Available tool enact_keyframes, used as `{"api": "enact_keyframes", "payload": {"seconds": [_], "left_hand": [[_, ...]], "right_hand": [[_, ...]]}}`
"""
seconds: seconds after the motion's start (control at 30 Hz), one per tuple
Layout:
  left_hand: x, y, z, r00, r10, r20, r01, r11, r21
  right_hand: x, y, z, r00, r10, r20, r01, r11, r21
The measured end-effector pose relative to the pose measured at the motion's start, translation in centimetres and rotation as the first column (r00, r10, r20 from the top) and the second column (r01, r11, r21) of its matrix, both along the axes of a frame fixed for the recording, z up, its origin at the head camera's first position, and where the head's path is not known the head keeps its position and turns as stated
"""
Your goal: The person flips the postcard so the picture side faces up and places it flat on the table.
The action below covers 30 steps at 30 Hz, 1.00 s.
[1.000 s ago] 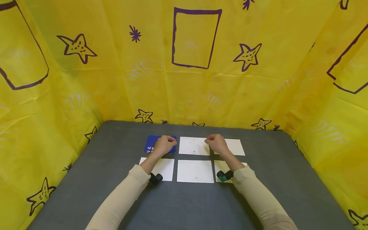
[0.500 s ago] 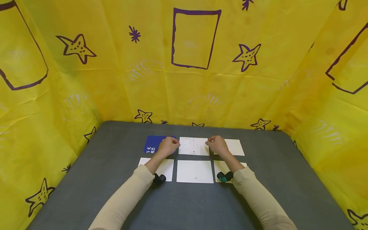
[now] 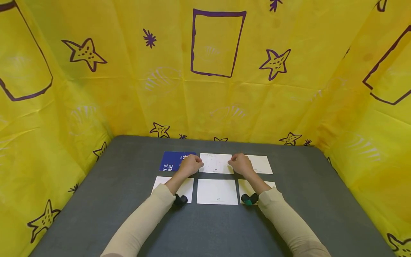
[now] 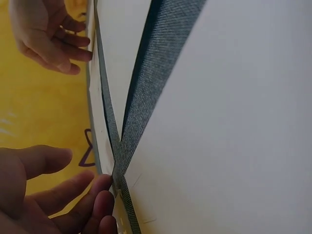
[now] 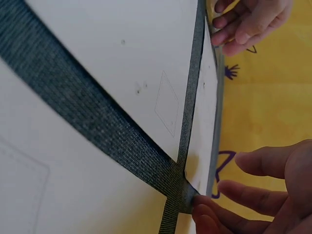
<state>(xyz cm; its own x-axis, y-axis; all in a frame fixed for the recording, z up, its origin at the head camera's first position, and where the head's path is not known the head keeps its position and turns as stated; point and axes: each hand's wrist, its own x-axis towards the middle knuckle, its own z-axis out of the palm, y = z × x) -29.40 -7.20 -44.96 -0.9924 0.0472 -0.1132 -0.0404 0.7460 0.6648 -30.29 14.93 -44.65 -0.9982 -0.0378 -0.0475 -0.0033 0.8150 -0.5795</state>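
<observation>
In the head view, my left hand (image 3: 190,165) is at the gap between a blue card (image 3: 168,160) with white lettering and the white middle card (image 3: 216,163) of the back row. At that white card's other end is my right hand (image 3: 241,164), partly over the back right card (image 3: 261,164). Each wrist view shows the thumb standing apart from loosely bent fingers, with nothing held: the left hand (image 4: 48,195) and the right hand (image 5: 263,190). Their lower fingertips lie close to the card edges; whether they touch is unclear.
A front row of white cards lies nearer: left (image 3: 186,189), middle (image 3: 218,189) and right (image 3: 245,186), the outer ones partly under my forearms. All are on a dark grey tabletop (image 3: 205,228). Yellow patterned cloth (image 3: 128,100) encloses its back and sides.
My left hand has slid right, from over the blue card to the middle card's left edge, uncovering more lettering. The right hand has barely moved. The cards look the same.
</observation>
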Motion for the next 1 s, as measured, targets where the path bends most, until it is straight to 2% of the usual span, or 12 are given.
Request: {"api": "enact_keyframes", "payload": {"seconds": [0.2, 0.5, 0.7, 1.0], "left_hand": [[0.02, 0.16, 0.0, 1.0, 0.015, 0.021, -0.015, 1.0, -0.004], [-0.21, 0.16, -0.07, 1.0, -0.008, 0.028, 0.006, 0.999, 0.045], [-0.31, 0.13, -0.11, 0.999, 0.006, 0.053, -0.01, 0.997, 0.073], [-0.52, 0.08, -0.37, 0.998, 0.016, 0.06, -0.022, 0.995, 0.1]], "right_hand": [[0.01, -0.12, -0.14, 1.0, 0.0, -0.005, 0.0, 1.0, 0.002], [-0.03, -0.19, -0.32, 1.0, 0.009, -0.017, -0.009, 1.0, -0.022], [-0.22, -0.09, -0.42, 1.0, -0.017, 0.014, 0.018, 0.997, -0.078], [-0.39, 0.02, -0.34, 0.997, -0.042, 0.06, 0.047, 0.995, -0.085]]}}
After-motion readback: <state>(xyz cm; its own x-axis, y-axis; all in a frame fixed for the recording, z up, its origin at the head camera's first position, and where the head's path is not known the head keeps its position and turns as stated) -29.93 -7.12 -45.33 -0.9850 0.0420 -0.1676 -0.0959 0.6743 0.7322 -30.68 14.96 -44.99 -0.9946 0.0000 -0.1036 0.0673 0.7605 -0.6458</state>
